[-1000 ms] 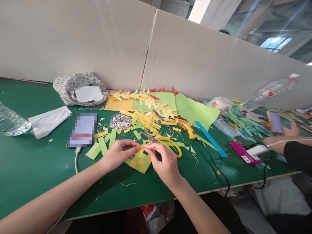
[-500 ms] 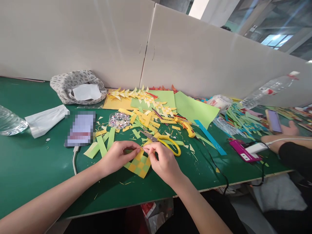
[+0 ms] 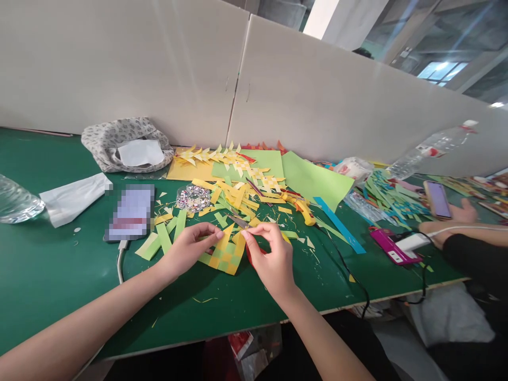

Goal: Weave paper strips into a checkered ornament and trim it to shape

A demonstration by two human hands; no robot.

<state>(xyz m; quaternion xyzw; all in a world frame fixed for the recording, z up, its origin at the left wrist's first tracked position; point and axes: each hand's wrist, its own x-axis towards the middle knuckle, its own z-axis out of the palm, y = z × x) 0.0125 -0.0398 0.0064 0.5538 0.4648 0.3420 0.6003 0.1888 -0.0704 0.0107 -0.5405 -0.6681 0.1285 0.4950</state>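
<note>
Phone point(image 3: 135, 209) at left, white cable point(image 3: 120, 262) leading nearward beside the left forearm; a sweep of the arm could snag it. Loose green strips point(image 3: 162, 238) lie next; could get caught in the work. Left hand point(image 3: 188, 248): thumb and forefinger close together at the weave's left side; whether paper is gripped, cannot tell. Woven paper piece point(image 3: 226, 259), yellow-green check, between the hands; uneven pulling may loosen or tear it. Scissors point(image 3: 237, 220) just far of it; blades could nick paper or fingers. Right hand point(image 3: 272, 256): thumb and forefinger pinched on a yellow strip end. Glue gun point(image 3: 305, 210) farther right; a tugged black cord point(image 3: 345, 270) could shift it.
</note>
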